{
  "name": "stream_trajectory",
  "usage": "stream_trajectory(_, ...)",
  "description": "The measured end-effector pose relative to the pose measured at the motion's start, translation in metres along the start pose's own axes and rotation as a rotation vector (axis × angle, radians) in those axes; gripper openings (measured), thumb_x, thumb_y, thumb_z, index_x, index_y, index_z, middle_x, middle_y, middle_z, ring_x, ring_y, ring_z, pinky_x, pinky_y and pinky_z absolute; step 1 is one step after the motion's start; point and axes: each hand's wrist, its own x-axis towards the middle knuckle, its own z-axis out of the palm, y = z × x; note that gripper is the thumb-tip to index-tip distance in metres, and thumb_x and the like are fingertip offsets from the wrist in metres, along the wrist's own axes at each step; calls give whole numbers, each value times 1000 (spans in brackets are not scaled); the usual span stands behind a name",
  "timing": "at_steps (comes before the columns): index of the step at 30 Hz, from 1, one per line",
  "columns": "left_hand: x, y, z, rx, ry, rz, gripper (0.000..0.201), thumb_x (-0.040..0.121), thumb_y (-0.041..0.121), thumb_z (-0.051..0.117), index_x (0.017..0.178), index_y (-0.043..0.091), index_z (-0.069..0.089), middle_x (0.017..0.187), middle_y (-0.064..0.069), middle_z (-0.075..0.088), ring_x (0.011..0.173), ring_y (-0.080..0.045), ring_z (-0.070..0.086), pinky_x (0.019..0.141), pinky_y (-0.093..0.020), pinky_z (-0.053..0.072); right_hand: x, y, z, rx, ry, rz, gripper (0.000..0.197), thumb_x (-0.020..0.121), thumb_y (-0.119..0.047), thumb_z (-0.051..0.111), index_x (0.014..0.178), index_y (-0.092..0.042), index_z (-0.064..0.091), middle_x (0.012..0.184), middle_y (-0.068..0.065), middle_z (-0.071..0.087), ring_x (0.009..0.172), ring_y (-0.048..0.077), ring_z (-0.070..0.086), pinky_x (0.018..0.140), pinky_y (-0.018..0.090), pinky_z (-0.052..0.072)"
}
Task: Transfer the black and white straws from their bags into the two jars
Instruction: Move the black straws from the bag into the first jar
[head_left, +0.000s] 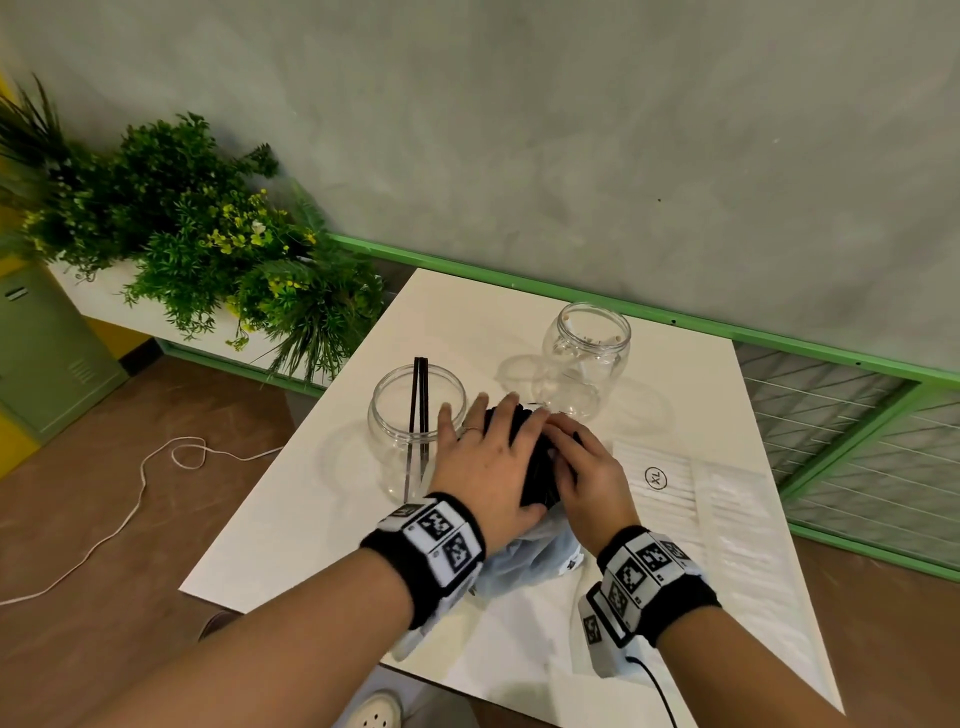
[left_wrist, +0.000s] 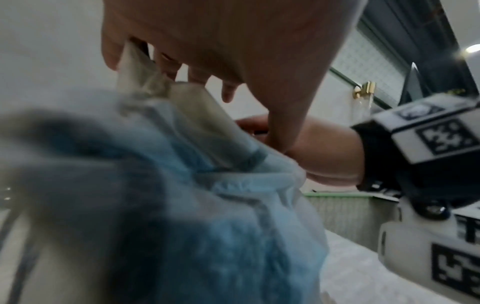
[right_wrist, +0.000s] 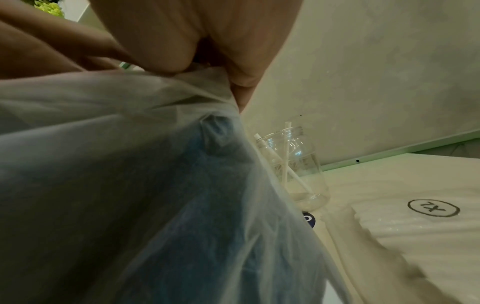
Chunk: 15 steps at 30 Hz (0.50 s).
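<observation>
On the white table (head_left: 322, 509) both hands meet over a thin bluish plastic bag (head_left: 540, 553) holding a bundle of black straws (head_left: 537, 475). My left hand (head_left: 493, 441) lies over the bundle with its thumb under it; in the left wrist view its fingers (left_wrist: 166, 61) pinch the bag's (left_wrist: 207, 185) plastic. My right hand (head_left: 576, 452) curls onto the bundle from the right and pinches the bag (right_wrist: 155, 185). The left jar (head_left: 418, 410) holds two black straws (head_left: 420, 395). The right jar (head_left: 587, 358) holds white straws (right_wrist: 285, 164).
A flat bag of white straws (head_left: 670, 483) marked XL lies right of my hands. A green-framed mesh rail (head_left: 831, 415) runs behind the table, and a planter of greenery (head_left: 208, 244) stands at the far left. A cord (head_left: 140, 493) lies on the floor.
</observation>
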Motion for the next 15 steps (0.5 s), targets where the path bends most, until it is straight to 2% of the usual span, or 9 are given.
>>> stream_trajectory(2, 12, 11, 7, 40, -51, 3, 102, 74, 61, 57, 147, 30, -7, 155, -9, 10, 142, -36, 12, 110, -63, 6, -3, 2, 0, 10, 2, 25, 39, 90, -5, 49, 127, -12, 60, 137, -6, 50, 121, -3, 45, 101, 5, 30)
stream_trajectory(3, 16, 12, 11, 45, -67, -11, 104, 73, 60, 58, 147, 30, -8, 155, -10, 11, 141, -36, 15, 110, -62, 10, -4, 2, 0, 23, 5, 33, 39, 90, -4, 50, 127, -11, 60, 137, -7, 49, 122, -2, 44, 102, 5, 30)
stream_trajectory(6, 23, 13, 18, 41, -46, -42, 102, 74, 55, 59, 147, 29, -7, 150, -9, 21, 133, -33, 27, 101, -55, 28, -9, -1, -4, 62, 2, 32, 38, 92, -3, 51, 128, -12, 60, 137, -10, 47, 124, -13, 39, 103, 7, 29)
stream_trajectory(8, 25, 9, 17, 57, -21, -35, 96, 77, 50, 59, 147, 27, -2, 147, -7, 25, 128, -30, 33, 94, -49, 34, -13, -2, -8, 88, 0, 42, 37, 94, -1, 50, 128, -13, 59, 137, -9, 49, 125, -12, 39, 103, 8, 29)
stream_trajectory(11, 27, -6, 13, 64, -25, -27, 82, 78, 41, 59, 145, 25, 15, 152, -7, 20, 130, -30, 29, 94, -46, 33, -17, 3, -14, 98, -4, 77, 37, 96, -2, 48, 129, -16, 57, 137, -9, 49, 127, -3, 43, 104, 10, 31)
stream_trajectory(13, 24, -17, 12, 65, -34, -35, 78, 77, 39, 58, 144, 27, 21, 154, -5, 18, 134, -30, 26, 98, -45, 30, -18, 6, -17, 93, -21, 74, 36, 97, -6, 47, 129, -17, 56, 138, -9, 48, 128, 2, 44, 105, 12, 31)
stream_trajectory(15, 21, -26, 10, 43, -38, -41, 74, 78, 36, 57, 143, 28, 24, 152, -4, 25, 133, -29, 29, 100, -44, 30, -19, 7, -18, 97, -29, 62, 35, 97, -9, 46, 130, -17, 56, 138, -9, 48, 128, 3, 44, 107, 16, 32)
